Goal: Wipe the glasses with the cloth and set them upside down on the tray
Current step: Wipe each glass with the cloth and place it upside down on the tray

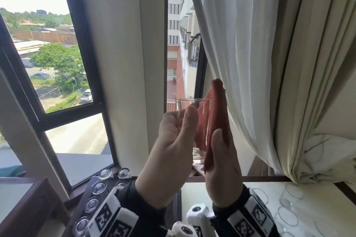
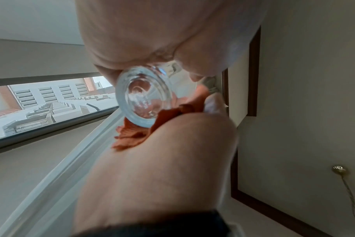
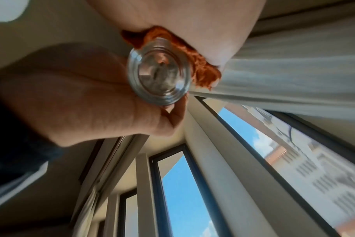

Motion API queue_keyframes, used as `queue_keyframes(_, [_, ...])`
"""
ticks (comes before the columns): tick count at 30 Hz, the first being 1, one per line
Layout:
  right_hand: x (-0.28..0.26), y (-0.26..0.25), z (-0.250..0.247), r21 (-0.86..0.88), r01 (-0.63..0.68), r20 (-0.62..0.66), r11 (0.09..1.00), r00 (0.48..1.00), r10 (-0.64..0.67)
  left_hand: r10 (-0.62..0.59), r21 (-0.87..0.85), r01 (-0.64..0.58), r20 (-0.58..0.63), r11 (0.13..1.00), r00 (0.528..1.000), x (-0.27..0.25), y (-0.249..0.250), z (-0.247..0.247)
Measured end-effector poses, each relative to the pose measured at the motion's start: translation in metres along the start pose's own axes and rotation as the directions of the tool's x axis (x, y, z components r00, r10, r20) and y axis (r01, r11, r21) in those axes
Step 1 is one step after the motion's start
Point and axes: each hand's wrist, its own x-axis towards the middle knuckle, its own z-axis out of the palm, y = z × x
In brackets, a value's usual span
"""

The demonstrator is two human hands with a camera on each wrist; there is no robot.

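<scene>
In the head view my left hand point(image 1: 179, 125) grips a clear glass point(image 1: 198, 156) and holds it upright in the air before the window. My right hand point(image 1: 221, 152) holds a rust-red cloth point(image 1: 215, 117) flat against the glass's right side, thumb on the cloth. The left wrist view looks at the glass base point(image 2: 143, 97), with the cloth point(image 2: 130, 137) bunched beside it. In the right wrist view the glass point(image 3: 159, 77) sits between both hands, the cloth point(image 3: 203, 67) behind it. A dark tray point(image 1: 81, 206) at the lower left carries several upside-down glasses point(image 1: 92, 205).
Several upright glasses point(image 1: 289, 215) stand on the white tabletop point(image 1: 273, 188) at the lower right. A pale curtain point(image 1: 260, 63) hangs close to the right of the cloth. The window frame point(image 1: 84, 63) and sill lie just behind the tray.
</scene>
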Motion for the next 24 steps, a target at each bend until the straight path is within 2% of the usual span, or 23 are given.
queue_keyframes(3, [0.005,-0.011,0.007,-0.035,0.238,0.163,0.971,0.959,-0.230,-0.036,-0.019,0.035,-0.056,0.999,0.998,0.008,-0.002,-0.003])
queue_keyframes(5, [-0.008,-0.002,0.011,-0.090,0.309,0.251,0.947,0.927,-0.278,-0.028,-0.053,0.022,-0.101,0.998,0.994,0.014,0.003,-0.009])
queue_keyframes(6, [-0.017,0.005,0.011,-0.082,0.295,0.263,0.952,0.928,-0.265,-0.021,-0.066,0.013,-0.112,0.998,0.994,0.018,0.005,-0.011])
queue_keyframes(7, [-0.025,0.013,0.009,-0.047,0.248,0.234,0.968,0.944,-0.230,-0.013,-0.066,0.006,-0.110,0.998,0.994,0.020,0.005,-0.013])
queue_keyframes(8, [-0.032,0.019,0.008,-0.004,0.138,0.170,0.990,0.976,-0.135,0.007,-0.044,-0.012,-0.108,0.999,0.994,0.021,0.005,-0.014])
queue_keyframes(9, [-0.034,0.017,0.009,0.056,-0.021,0.086,0.998,0.996,0.016,0.027,-0.008,-0.028,-0.109,1.000,0.994,0.020,0.004,-0.014])
queue_keyframes(10, [-0.032,0.018,0.008,0.112,-0.164,0.021,0.980,0.986,0.163,0.037,0.020,-0.036,-0.099,0.999,0.994,0.017,0.005,-0.012])
queue_keyframes(11, [-0.028,0.020,0.006,0.143,-0.245,-0.008,0.959,0.969,0.248,0.036,0.032,-0.034,-0.077,0.999,0.996,0.013,0.004,-0.009])
queue_keyframes(12, [-0.022,0.020,0.003,0.114,-0.277,-0.030,0.954,0.959,0.281,0.025,0.037,-0.023,-0.055,0.999,0.998,0.011,0.001,-0.006])
queue_keyframes(13, [-0.014,0.018,0.001,0.053,-0.245,-0.054,0.968,0.967,0.248,0.010,0.045,-0.009,-0.036,0.999,0.999,0.010,-0.001,-0.004])
queue_keyframes(16, [-0.003,0.007,0.001,-0.109,0.015,-0.012,0.994,1.000,-0.017,-0.019,0.024,0.021,-0.087,1.000,0.996,0.014,-0.003,-0.003])
queue_keyframes(20, [-0.021,0.006,0.008,-0.002,0.167,0.212,0.986,0.964,-0.163,-0.103,-0.117,0.088,-0.129,0.989,0.986,0.025,0.013,-0.014])
queue_keyframes(22, [-0.035,0.014,0.012,0.006,0.177,0.257,0.984,0.951,-0.172,-0.111,-0.104,0.100,-0.101,0.989,0.989,0.028,0.019,-0.019])
queue_keyframes(24, [-0.044,0.022,0.010,0.041,0.080,0.202,0.996,0.976,-0.086,-0.096,-0.010,0.096,-0.107,0.995,0.990,0.030,0.014,-0.022])
